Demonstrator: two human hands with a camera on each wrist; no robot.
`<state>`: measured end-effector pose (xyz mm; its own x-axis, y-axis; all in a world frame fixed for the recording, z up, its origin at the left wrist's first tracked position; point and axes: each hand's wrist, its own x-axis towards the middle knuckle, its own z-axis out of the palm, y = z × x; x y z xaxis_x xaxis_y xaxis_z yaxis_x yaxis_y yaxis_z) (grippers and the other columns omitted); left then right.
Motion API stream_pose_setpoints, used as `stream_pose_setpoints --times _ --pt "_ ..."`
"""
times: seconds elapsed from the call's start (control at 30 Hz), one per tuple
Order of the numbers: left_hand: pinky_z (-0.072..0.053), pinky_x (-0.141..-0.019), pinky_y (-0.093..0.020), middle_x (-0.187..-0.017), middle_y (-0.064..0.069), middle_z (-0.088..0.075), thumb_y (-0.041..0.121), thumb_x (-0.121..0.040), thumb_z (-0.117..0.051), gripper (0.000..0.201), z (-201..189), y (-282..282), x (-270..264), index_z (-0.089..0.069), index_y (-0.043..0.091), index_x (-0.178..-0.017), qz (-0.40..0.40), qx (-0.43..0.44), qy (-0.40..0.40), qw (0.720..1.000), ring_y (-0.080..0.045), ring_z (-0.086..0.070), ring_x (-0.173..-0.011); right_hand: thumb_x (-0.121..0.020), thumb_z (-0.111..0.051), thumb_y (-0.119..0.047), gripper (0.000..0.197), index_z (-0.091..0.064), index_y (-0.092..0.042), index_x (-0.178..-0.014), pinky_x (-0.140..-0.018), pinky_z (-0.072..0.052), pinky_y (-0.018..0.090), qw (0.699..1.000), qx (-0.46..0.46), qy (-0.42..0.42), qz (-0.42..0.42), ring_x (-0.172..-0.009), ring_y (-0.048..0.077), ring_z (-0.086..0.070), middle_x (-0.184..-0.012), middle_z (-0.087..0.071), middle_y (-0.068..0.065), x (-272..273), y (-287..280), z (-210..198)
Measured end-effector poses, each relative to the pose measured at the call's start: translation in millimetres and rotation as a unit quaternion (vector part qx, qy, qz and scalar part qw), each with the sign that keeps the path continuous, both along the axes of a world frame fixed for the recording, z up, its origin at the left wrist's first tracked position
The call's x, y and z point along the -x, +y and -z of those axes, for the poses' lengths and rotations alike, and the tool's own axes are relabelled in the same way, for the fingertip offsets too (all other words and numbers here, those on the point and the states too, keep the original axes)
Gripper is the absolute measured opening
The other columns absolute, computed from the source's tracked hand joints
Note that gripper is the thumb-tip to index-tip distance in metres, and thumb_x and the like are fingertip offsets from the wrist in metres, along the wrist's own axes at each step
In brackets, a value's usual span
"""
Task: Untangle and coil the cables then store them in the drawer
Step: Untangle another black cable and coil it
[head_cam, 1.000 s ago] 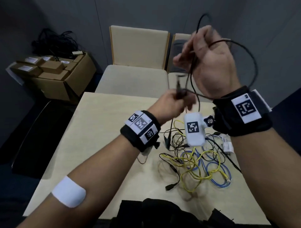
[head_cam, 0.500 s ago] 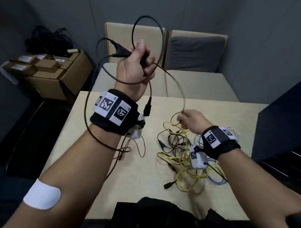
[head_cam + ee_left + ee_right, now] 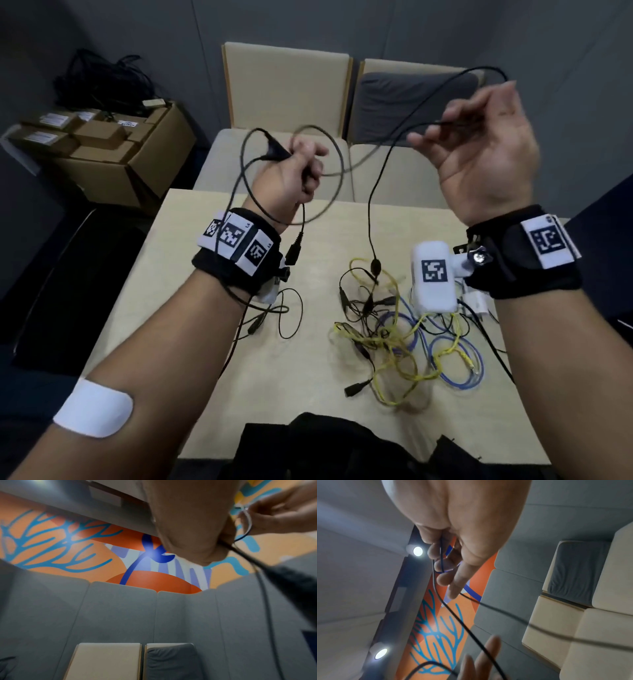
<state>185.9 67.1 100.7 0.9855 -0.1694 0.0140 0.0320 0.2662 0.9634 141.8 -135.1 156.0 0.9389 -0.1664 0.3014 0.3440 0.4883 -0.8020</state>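
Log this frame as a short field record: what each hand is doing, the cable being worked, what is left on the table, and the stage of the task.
left hand: left hand grips loops of the thin black cable, raised above the table
right hand: right hand pinches the same cable between fingertips, palm up
cable path: runs from the left hand's coil across to the right hand, then hangs down to the pile
table: light wooden table bears a tangle of yellow, blue and black cables
stage: coiling one cable; pile untouched; no drawer in view

blurred black cable (image 3: 337, 164), drawer unseen
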Motion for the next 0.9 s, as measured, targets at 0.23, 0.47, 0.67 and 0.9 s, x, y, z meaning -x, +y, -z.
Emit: stream_pose_setpoints --times 0.23,0.47,0.67,0.9 --pt "-0.022 -0.044 -0.021 -0.06 0.007 -0.035 0.03 -0.083 -0.054 0.03 14.4 -37.3 27.7 -0.058 0.027 -0.112 0.25 -0.158 -0.071 0.953 -0.007 -0.03 -0.048 -0.103 -0.033 -0.022 0.032 -0.048 -0.004 -0.08 -0.085 -0.051 0.05 0.998 -0.023 0.006 -0.061 -0.073 0.03 -0.06 -0.078 -0.057 0.011 -0.3 15.9 1.1" --pt "-0.03 -0.041 -0.02 -0.067 -0.009 -0.038 0.019 -0.088 -0.057 0.061 -4.6 -46.8 23.3 -0.025 0.024 -0.139 0.083 -0.078 -0.129 0.985 -0.008 -0.033 -0.045 -0.103 -0.033 -0.025 0.036 -0.05 -0.004 -0.08 -0.083 -0.051 0.049 0.996 -0.064 -0.015 -0.063 -0.073 0.03 -0.061 -0.077 -0.059 0.012 8.6 3.2 -7.1" --pt "-0.033 -0.043 -0.011 -0.067 -0.002 -0.047 0.008 -0.096 -0.051 0.042 -15.2 -29.8 7.6 -0.042 0.011 -0.137 0.055 -0.181 -0.141 0.972 0.001 -0.041 -0.044 -0.102 -0.037 -0.024 0.032 -0.05 -0.006 -0.079 -0.089 -0.051 0.051 0.999 -0.014 0.009 0.032 -0.075 0.029 -0.061 -0.078 -0.058 0.011 2.6 -10.2 2.9" --pt "-0.043 -0.057 -0.026 -0.123 -0.004 -0.057 0.007 -0.093 -0.056 0.048 13.7 -11.0 15.4 -0.048 0.024 -0.138 0.156 -0.378 -0.039 0.912 -0.024 -0.049 -0.07 -0.103 -0.04 -0.026 0.033 -0.049 -0.012 -0.075 -0.085 -0.056 0.045 0.96 0.1 0.157 0.21 -0.064 0.021 -0.059 -0.073 -0.052 0.004 3.2 -47.2 53.0"
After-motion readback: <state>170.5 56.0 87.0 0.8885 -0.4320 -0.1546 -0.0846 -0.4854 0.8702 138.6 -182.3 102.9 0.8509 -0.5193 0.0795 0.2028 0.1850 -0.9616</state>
